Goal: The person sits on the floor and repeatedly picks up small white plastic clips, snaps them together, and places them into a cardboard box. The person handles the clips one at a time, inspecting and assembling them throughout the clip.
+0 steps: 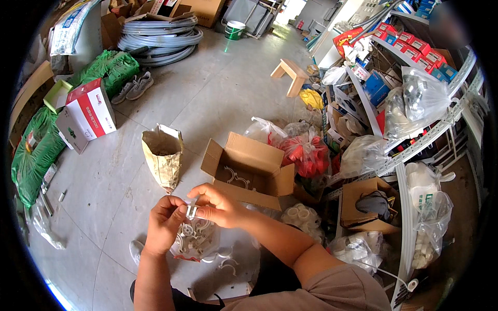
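My left hand [165,222] and my right hand [217,206] meet in front of me. Both pinch a small white plastic clip [191,211] between thumb and fingers; its finer shape is partly hidden by the fingertips. Right below them sits a clear plastic bag [213,243] full of white plastic pipe clips [193,236], some curved like half rings. A few loose curved clips [227,265] lie beside it. Beyond my right hand stands an open cardboard box [259,150] with several white ring-shaped clips [236,177] inside.
An open yellowish paper sack [163,155] stands ahead, left of the box. Bags of red fittings [306,155] and white fittings [302,220] crowd the right, beside a loaded metal shelf [407,207]. A wooden stool [290,76], coiled grey pipe [161,39] and shoes [136,87] are farther off.
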Tool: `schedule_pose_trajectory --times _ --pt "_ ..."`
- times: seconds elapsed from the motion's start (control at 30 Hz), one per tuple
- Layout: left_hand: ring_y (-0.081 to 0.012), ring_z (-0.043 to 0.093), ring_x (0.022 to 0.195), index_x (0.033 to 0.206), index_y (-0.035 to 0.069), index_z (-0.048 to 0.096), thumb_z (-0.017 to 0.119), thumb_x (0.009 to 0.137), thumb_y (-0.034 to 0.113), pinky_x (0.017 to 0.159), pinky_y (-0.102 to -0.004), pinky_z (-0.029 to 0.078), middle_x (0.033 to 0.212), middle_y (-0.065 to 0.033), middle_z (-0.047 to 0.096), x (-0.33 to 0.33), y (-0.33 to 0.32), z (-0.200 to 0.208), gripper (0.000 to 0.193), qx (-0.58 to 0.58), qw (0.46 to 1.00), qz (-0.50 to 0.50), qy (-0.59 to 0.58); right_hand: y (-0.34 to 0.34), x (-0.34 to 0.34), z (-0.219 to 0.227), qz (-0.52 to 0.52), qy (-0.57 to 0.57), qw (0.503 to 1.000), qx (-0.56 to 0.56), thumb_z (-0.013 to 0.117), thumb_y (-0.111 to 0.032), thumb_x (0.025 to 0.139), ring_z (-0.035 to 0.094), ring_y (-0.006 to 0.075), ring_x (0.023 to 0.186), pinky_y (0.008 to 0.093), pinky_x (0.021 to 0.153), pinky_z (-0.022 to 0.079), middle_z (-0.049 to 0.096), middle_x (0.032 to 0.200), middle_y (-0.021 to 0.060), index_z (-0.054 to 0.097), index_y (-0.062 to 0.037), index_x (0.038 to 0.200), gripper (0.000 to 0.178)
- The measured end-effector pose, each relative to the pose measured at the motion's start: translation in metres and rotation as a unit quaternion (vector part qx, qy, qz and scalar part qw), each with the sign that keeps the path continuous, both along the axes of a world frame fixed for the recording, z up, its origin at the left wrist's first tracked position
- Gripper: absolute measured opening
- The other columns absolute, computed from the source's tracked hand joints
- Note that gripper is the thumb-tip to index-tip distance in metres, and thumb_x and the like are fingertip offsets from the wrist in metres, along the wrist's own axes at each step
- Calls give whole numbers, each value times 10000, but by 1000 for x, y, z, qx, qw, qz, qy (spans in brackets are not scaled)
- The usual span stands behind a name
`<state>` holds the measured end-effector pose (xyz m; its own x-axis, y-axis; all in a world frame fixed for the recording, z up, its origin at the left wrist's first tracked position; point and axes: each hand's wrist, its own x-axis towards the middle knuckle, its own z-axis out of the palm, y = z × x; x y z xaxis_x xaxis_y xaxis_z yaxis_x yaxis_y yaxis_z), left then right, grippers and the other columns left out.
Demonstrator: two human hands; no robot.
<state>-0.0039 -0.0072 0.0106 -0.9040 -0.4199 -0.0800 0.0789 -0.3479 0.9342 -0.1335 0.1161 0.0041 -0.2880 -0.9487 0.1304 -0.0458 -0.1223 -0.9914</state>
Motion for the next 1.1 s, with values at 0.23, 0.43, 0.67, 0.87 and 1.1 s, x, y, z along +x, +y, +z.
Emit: schedule_pose_trajectory --times 0.23,0.43,0.67,0.87,1.1 --pt "-68 494 593 832 -22 539 546 835 92 533 -209 443 699 -11 530 3 -9 -5 114 -65 993 -32 -94 0 -5 15 -31 431 898 -80 592 -58 732 556 266 709 355 704 393 570 768 80 455 -65 1062 357" --pt "-63 488 588 828 -30 531 538 841 97 524 -211 444 689 -14 514 -2 -6 -1 129 -37 990 -46 -126 2 -10 10 -26 388 919 -61 603 -59 738 555 241 690 353 659 416 577 756 75 464 -60 1052 342" --pt "-86 511 640 823 -6 498 514 865 95 568 -223 434 714 -16 513 -4 3 -1 110 -115 993 -4 -42 3 -7 0 18 -105 993 41 540 -116 839 498 79 675 232 589 404 556 743 36 376 -80 1157 359" --pt "-86 516 684 882 0 500 509 871 101 633 -229 440 783 -22 523 3 3 -12 102 -89 995 37 -7 -5 -2 11 25 -203 975 89 541 -140 840 461 50 596 200 531 386 513 685 9 410 -107 1142 330" --pt "-82 472 738 1003 58 523 490 884 206 684 -246 437 888 -16 514 2 -19 -11 193 98 978 185 -21 -10 -82 -107 -235 375 876 193 495 -106 836 585 229 786 324 714 442 597 857 103 457 -112 1080 247"
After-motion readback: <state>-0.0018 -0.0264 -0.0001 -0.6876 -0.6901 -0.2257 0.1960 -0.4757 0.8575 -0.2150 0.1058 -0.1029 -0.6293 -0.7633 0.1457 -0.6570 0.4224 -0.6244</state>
